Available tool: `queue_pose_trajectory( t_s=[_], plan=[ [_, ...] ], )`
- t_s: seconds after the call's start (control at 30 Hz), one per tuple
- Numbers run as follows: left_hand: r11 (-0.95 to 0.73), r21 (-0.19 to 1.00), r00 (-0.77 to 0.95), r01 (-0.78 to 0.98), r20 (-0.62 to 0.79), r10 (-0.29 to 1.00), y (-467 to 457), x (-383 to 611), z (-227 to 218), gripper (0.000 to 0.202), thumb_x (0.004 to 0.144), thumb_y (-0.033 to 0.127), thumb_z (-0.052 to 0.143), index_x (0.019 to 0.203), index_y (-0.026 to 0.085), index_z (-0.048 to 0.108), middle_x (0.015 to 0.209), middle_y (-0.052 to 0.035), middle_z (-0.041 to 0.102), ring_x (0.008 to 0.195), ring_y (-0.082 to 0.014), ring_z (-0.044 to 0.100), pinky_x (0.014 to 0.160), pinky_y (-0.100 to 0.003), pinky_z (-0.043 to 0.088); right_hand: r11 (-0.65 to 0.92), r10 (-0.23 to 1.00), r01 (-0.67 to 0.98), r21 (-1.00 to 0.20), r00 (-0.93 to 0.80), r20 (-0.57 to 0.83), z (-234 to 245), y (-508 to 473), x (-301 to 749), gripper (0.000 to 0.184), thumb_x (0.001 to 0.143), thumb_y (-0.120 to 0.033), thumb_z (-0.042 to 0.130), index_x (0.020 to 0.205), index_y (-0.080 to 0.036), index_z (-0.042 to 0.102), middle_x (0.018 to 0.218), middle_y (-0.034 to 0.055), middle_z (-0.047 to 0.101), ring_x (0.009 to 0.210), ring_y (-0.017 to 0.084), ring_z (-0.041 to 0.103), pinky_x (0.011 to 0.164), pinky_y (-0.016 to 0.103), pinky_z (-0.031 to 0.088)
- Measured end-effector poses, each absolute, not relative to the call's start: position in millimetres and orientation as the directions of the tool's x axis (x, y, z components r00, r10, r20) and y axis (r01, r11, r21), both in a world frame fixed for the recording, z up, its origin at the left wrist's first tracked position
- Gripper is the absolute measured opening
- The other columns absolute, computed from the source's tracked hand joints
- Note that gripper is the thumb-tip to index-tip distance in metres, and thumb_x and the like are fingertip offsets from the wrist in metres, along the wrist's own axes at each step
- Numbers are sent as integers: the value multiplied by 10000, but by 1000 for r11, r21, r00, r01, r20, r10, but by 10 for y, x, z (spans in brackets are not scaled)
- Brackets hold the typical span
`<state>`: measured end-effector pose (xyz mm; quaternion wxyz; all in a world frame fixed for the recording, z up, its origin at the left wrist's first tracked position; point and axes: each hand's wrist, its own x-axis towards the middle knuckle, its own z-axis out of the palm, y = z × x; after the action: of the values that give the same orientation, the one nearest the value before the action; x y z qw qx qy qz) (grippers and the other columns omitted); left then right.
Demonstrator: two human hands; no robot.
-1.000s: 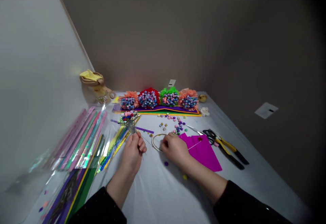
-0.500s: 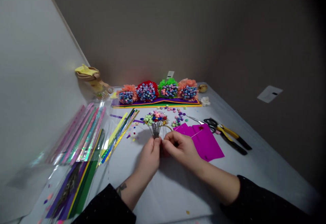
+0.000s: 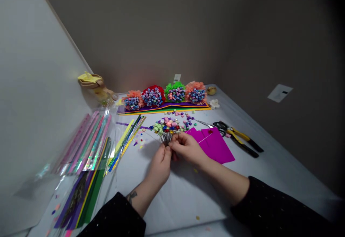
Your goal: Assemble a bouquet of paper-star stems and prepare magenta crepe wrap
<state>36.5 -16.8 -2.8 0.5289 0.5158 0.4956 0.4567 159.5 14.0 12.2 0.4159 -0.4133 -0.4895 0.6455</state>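
Observation:
My left hand (image 3: 161, 167) and my right hand (image 3: 187, 149) meet at the middle of the table, both closed around a bundle of thin metal wire stems (image 3: 166, 138). The stems carry a dense cluster of small paper stars and shiny beads (image 3: 167, 125) in pink, blue, green and red, held upright above my fingers. My right fingers pinch the stems from the right, and my left fingers grip them from below. The lower ends of the stems are hidden by my hands.
A magenta paper sheet (image 3: 214, 145) lies to the right of my hands, next to black-handled scissors (image 3: 220, 127) and yellow-and-black pliers (image 3: 242, 140). Loose paper stars (image 3: 185, 120) lie behind the cluster. Foil strips (image 3: 124, 145) and plastic sleeves (image 3: 86, 143) lie left; paper-flower bunches (image 3: 164, 97) stand at the back.
The stem bundle has moved from my left hand's side to the centre, now gripped by both hands. The cluster looks fuller and my hands are closer together. The view has tilted slightly.

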Motion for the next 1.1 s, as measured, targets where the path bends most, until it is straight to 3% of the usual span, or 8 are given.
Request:
queue_pose_trajectory(
  t_s=[0.17, 0.4, 0.53, 0.63, 0.8, 0.97, 1.1],
  plan=[
    [25, 1000, 121, 1, -25, 992, -142, 332, 26, 125, 831, 266, 552, 846, 173, 635, 769, -43, 620, 768, -196, 553, 750, -277, 421, -174, 937, -173, -969, -330, -110, 117, 152, 1621, 214, 697, -327, 629, 661, -191, 468, 412, -92, 465, 360, 58, 412, 393, 179, 320],
    [-27, 997, 154, 68, 16, 988, -129, 248, 133, 49, 770, 232, 619, 755, 186, 628, 734, -40, 638, 722, -194, 580, 722, -282, 440, -188, 939, -250, -950, -331, -98, 166, 139, 1644, 227, 655, -288, 686, 650, -176, 489, 481, -88, 476, 391, 36, 404, 398, 164, 307],
    [40, 999, 268, 8, -41, 963, -159, 270, 106, 159, 831, 331, 552, 801, 179, 588, 628, -19, 601, 538, -152, 551, 553, -260, 433, -262, 869, -270, -927, -483, -105, 168, 104, 1665, 230, 727, -376, 635, 702, -179, 519, 415, -64, 515, 348, 101, 490, 380, 207, 358],
    [73, 997, 224, -22, -67, 972, -160, 290, 38, 171, 834, 347, 555, 789, 183, 569, 538, 21, 527, 433, -111, 452, 455, -226, 351, -266, 857, -295, -918, -507, -86, 120, 115, 1667, 264, 728, -423, 645, 752, -171, 568, 489, -20, 597, 425, 140, 565, 453, 260, 444],
    [63, 998, 135, -12, -60, 989, -136, 299, -19, 125, 805, 308, 598, 800, 183, 603, 528, 24, 510, 477, -120, 433, 476, -225, 330, -175, 940, -343, -923, -337, -53, 21, 167, 1647, 304, 626, -399, 756, 779, -172, 622, 670, -5, 650, 600, 122, 591, 597, 259, 477],
    [122, 990, 227, -74, -103, 969, -100, 307, 87, 234, 781, 361, 614, 636, 186, 558, 512, 7, 522, 556, -158, 533, 589, -259, 422, -235, 874, -316, -919, -483, -57, -4, 167, 1645, 320, 724, -477, 650, 727, -169, 562, 501, -6, 595, 416, 115, 522, 424, 230, 363],
    [64, 997, 267, -47, -49, 962, -64, 269, 128, 241, 781, 385, 616, 676, 168, 610, 652, -38, 614, 675, -173, 566, 679, -273, 443, -216, 909, -279, -936, -408, -88, -19, 154, 1660, 317, 687, -442, 694, 684, -166, 539, 463, -45, 520, 388, 77, 462, 409, 201, 313]
  ],
)
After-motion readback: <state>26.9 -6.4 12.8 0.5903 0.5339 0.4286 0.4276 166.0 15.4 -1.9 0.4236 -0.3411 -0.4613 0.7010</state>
